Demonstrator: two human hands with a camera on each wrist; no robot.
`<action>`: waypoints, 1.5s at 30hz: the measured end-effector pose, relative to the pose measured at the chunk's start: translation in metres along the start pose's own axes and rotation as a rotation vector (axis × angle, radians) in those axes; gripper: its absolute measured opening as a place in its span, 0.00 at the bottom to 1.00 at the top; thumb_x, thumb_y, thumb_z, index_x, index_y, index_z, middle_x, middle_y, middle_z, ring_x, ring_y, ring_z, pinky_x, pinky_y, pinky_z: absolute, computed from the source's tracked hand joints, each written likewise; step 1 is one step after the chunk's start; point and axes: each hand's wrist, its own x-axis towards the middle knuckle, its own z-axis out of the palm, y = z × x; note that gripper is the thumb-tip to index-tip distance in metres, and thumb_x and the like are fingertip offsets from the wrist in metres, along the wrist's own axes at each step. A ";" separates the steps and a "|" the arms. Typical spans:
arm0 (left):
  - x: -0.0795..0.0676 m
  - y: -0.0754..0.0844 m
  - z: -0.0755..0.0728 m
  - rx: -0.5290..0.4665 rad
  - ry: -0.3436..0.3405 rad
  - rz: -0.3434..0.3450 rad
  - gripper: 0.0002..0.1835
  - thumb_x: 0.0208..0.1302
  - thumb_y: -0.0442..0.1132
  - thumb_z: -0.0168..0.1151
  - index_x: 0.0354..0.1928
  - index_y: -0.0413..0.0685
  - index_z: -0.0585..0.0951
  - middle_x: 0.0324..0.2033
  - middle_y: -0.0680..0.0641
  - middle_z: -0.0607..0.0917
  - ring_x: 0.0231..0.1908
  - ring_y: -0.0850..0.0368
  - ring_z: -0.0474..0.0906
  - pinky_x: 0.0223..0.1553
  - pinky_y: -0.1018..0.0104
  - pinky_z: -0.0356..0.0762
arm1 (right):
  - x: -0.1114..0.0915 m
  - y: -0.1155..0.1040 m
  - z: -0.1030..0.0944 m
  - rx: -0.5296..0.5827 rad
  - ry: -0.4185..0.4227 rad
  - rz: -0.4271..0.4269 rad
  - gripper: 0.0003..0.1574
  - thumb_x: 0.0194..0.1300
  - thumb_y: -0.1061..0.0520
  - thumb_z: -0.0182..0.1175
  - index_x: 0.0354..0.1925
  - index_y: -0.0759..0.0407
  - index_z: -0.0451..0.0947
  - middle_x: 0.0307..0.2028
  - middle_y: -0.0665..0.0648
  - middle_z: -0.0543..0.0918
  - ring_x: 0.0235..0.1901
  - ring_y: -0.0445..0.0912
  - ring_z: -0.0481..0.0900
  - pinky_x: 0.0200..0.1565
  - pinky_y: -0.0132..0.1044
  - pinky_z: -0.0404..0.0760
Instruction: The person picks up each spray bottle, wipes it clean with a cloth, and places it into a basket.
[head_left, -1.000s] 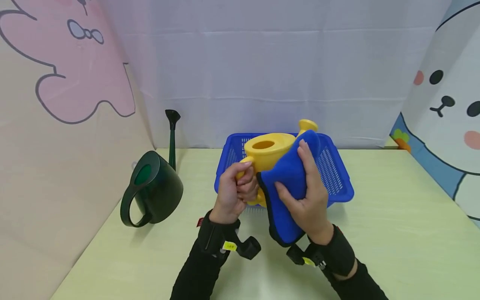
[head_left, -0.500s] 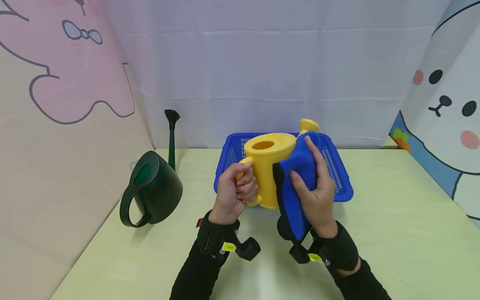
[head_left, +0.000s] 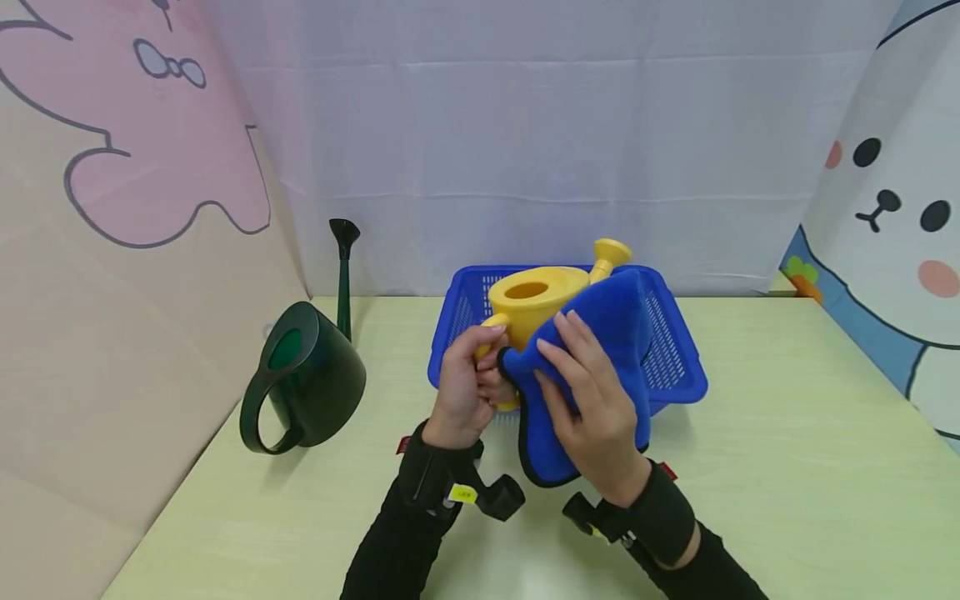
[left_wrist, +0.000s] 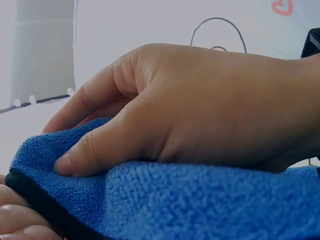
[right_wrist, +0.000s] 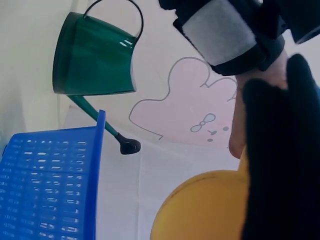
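Has a dark green watering can point(head_left: 326, 392) on the pale table point(head_left: 787, 467) to the left, well apart. Has a blue perforated basket point(head_left: 690, 392) behind the hands, before a white curtain point(head_left: 525, 150). Grips the yellow watering can point(head_left: 527, 317) by its handle in the left hand point(head_left: 468, 383), in front of the basket; cannot tell whether touching it. Holds a fuzzy, black-edged blue cloth point(head_left: 621, 333) between thumb and fingers of the right hand point(head_left: 592, 408), hiding most of the yellow body. Leaves smooth yellow top, oval opening point(head_left: 527, 291) and flared spout head point(head_left: 613, 250) in sight.
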 end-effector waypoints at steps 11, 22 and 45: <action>-0.003 0.001 -0.004 0.026 -0.103 0.047 0.20 0.62 0.39 0.32 0.10 0.55 0.55 0.04 0.60 0.58 0.05 0.64 0.49 0.10 0.68 0.39 | 0.010 0.010 -0.008 0.242 0.169 0.227 0.18 0.50 0.61 0.60 0.37 0.75 0.73 0.46 0.68 0.77 0.50 0.58 0.72 0.55 0.40 0.70; -0.007 0.001 -0.003 0.058 -0.129 0.082 0.20 0.63 0.39 0.30 0.11 0.55 0.55 0.06 0.59 0.57 0.06 0.63 0.50 0.10 0.67 0.41 | 0.008 0.006 -0.014 0.322 0.122 0.762 0.32 0.50 0.62 0.60 0.56 0.64 0.67 0.56 0.59 0.67 0.58 0.49 0.61 0.60 0.46 0.62; -0.003 0.005 -0.009 -0.008 -0.084 0.033 0.20 0.62 0.38 0.31 0.11 0.56 0.56 0.06 0.62 0.58 0.06 0.68 0.48 0.11 0.72 0.38 | -0.005 -0.007 0.006 -0.117 -0.079 0.316 0.46 0.51 0.37 0.56 0.61 0.61 0.59 0.62 0.68 0.59 0.60 0.59 0.58 0.55 0.63 0.62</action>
